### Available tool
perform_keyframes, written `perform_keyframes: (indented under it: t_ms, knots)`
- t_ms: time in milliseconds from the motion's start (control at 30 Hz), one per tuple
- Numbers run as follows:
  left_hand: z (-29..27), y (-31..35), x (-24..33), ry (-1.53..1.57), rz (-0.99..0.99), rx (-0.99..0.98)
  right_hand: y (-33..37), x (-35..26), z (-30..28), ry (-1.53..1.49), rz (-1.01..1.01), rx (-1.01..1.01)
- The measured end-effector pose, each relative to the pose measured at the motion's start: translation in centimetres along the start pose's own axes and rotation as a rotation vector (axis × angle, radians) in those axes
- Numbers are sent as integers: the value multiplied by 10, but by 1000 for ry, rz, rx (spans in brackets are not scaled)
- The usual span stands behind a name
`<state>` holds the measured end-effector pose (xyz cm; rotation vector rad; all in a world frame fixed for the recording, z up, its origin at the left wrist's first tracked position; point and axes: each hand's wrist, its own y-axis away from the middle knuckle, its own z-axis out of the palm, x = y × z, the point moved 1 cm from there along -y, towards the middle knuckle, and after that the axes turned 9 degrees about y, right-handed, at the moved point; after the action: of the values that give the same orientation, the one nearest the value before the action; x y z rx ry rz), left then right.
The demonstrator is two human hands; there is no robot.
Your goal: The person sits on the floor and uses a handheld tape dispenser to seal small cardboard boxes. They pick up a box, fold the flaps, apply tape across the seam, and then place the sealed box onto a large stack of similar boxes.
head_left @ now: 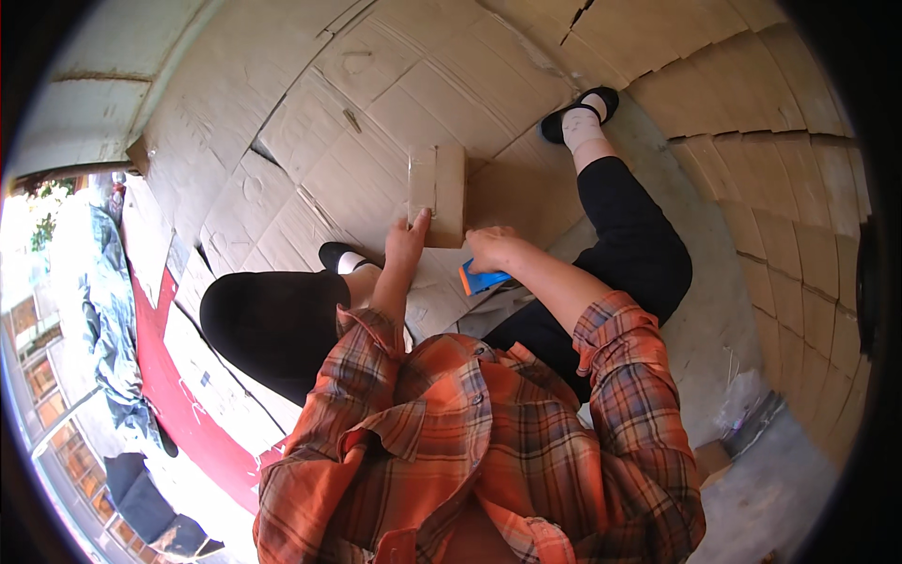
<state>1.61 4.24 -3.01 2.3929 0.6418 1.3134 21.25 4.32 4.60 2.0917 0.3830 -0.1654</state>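
A small closed cardboard box [440, 183] stands in front of me on cardboard sheeting, with shiny clear tape on its top. My left hand [408, 237] grips the box's near left corner, thumb on top. Close by the near right corner, my right hand [492, 249] is closed around a blue tape dispenser [484, 278] with an orange edge. Most of that tool lies under the hand, so its shape shows only in part. Whether the right fingers touch the box I cannot tell.
My legs in black trousers spread either side of the box. Flattened cardboard sheets [310, 132] cover the floor ahead. Stacked cardboard [799, 179] rises along the right. Beside it, a clear plastic bag [742, 399] lies on grey floor. A red strip [178, 376] runs along the left.
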Motion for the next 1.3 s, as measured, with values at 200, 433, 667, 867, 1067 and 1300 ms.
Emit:
perform_keyframes:
  t_ms: [200, 433, 667, 867, 1067, 1300]
  knots:
    - [12, 40, 84, -235, 181, 143, 5, -1, -2, -23, -7, 50]
    - [6, 35, 96, -395, 134, 79, 17, 9, -22, 40, 32, 33]
    - [-31, 21, 99, -560, 609, -107, 84, 47, -87, -536, -288, 350]
    - [-32, 13, 90, -781, 662, -191, 98, 68, -100, -986, -375, 566]
    - [-52, 17, 91, 106, 381, -167, 95, 72, -99, -1167, -476, 625]
    - [-78, 82, 140, 1064, -112, -464, 93, 71, -94, -1238, -551, 599]
